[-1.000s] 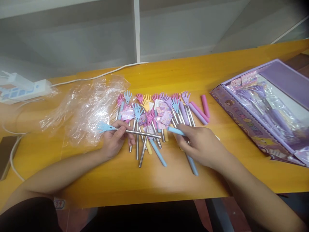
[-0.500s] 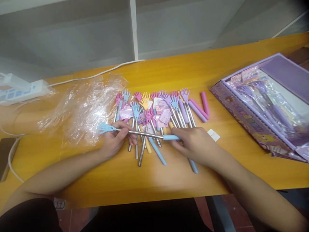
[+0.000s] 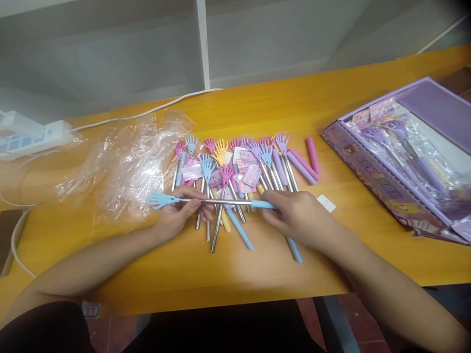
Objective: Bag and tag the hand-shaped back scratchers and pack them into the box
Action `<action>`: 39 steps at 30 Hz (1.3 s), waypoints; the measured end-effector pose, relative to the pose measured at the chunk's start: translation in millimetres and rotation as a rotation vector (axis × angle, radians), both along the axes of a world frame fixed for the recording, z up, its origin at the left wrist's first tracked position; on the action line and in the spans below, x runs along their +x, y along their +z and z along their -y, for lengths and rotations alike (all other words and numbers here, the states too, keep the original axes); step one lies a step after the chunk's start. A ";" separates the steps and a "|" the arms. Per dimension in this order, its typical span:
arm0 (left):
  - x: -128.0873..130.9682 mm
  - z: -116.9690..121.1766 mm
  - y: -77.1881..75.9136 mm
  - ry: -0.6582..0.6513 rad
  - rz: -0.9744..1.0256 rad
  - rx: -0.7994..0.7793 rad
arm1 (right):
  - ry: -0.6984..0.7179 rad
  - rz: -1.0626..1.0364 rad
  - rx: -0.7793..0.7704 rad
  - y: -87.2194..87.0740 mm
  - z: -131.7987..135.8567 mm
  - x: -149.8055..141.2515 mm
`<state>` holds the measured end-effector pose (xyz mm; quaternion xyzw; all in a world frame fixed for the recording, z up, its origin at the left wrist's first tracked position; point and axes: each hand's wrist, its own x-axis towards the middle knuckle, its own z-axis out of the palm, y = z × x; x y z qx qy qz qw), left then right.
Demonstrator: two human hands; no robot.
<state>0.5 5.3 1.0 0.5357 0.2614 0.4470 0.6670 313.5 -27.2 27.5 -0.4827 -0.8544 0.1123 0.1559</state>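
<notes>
A back scratcher with a blue hand-shaped head, a metal rod and a blue sleeve is held level across the table's middle. My left hand is closed around the rod just behind the head, thumb on top. The sleeve end sits in my right hand, whose fingers wrap it and hide its tip. Behind and beneath lie several more back scratchers with pink, yellow, purple and blue heads, among them a pink one. Loose coloured sleeves, including a pink tube, and printed cards lie among them.
Clear plastic bags are heaped at left, near a white power strip and its cable. An open purple box holding bagged back scratchers stands at right. A small white card lies beside my right wrist. A grey partition rises behind.
The held back scratcher has turned to lie more level, its sleeve end rising slightly. My left hand has shifted a little to the right along the rod.
</notes>
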 end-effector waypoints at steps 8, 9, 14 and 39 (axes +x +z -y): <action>-2.2 -0.1 -3.0 -0.030 -0.009 0.005 | 0.024 -0.002 0.077 1.0 1.1 -0.7; -2.6 -0.1 -3.4 -0.033 -0.008 0.009 | 0.028 -0.008 0.084 0.8 1.9 -1.5; -2.5 -1.7 -2.7 -0.045 0.011 0.032 | 0.048 -0.045 0.097 -2.1 5.2 -4.6; -1.8 -7.9 2.4 -0.062 0.123 -0.209 | -0.299 -0.659 -0.151 14.2 -10.5 12.4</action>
